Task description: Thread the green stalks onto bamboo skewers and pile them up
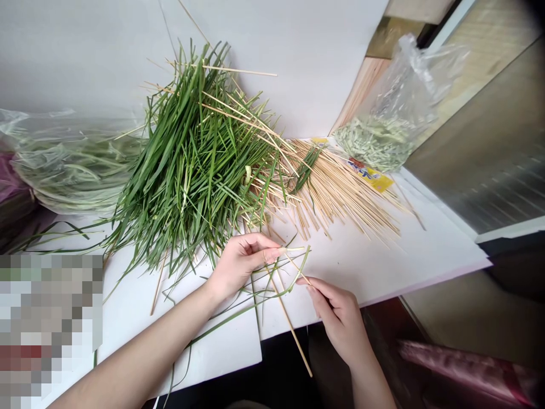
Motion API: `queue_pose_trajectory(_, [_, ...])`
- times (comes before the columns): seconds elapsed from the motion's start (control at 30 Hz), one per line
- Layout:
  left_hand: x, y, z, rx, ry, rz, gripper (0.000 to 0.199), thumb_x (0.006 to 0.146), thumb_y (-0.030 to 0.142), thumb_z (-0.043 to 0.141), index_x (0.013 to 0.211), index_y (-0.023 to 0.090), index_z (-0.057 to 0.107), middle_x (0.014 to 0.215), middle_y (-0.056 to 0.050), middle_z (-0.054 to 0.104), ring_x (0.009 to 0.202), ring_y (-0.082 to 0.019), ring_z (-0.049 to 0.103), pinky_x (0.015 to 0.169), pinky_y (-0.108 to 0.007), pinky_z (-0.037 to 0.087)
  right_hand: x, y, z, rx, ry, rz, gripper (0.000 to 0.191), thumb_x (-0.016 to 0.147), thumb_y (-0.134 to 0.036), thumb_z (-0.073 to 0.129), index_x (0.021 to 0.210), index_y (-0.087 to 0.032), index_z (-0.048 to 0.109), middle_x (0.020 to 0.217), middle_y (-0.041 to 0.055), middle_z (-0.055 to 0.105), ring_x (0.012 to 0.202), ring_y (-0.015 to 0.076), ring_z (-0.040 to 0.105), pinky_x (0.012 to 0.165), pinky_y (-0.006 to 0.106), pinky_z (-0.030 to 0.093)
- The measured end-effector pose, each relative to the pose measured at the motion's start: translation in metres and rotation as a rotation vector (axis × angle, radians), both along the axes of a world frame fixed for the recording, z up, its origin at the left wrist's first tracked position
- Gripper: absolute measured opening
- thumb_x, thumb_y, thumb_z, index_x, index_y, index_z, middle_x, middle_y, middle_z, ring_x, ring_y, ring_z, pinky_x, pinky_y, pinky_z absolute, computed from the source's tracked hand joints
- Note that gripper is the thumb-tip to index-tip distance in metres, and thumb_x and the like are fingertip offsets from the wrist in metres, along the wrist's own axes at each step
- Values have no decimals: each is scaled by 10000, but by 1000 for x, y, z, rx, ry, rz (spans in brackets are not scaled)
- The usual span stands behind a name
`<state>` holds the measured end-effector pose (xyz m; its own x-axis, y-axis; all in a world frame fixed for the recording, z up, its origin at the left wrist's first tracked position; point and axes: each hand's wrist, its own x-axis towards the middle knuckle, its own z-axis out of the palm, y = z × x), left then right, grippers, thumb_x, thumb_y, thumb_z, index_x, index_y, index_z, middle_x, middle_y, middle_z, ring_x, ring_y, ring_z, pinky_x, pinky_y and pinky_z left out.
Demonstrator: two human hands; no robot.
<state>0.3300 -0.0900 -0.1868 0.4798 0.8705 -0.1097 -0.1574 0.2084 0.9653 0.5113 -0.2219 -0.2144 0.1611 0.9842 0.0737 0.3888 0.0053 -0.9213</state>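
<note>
Standing here I see left hand (242,261) pinching a pale stalk (294,248), right hand (336,309) pinching a thin stick (293,264) angled toward it, both near the green leaf heap (196,159) on the white tabletop (361,264).

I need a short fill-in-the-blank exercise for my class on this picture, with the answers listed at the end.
1. The big pile of leaves is coloured ____.
2. Most of the wooden sticks lie to the ____ of the pile, as seen in the picture.
3. The hand nearer the pile is the person's ____ hand.
4. The see-through bag beyond the sticks is made of ____.

Missing words: green; right; left; plastic.
</note>
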Motion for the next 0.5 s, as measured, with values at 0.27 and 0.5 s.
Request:
queue_pose_trajectory(0.27, [0, 0, 0, -44, 2, 4, 196, 723, 304, 845, 740, 130, 756, 626, -12, 659, 608, -98, 570, 609, -215, 449, 1, 0, 2, 1, 0, -6, 308, 1021, -335, 508, 1077, -191, 775, 586, -18, 486, 535, 171, 495, 547, 267, 435])
queue_pose_trajectory(0.5, [-1, 1, -2, -29, -9, -26, 202, 692, 300, 866, 735, 131, 763, 629, -21, 679, 608, -102, 586, 613, -217, 462, 0, 0, 3, 8, -12, 3, 321, 1025, -353, 501, 1076, -189, 772, 583, -24, 480, 497, 156, 447, 494, 253, 390])
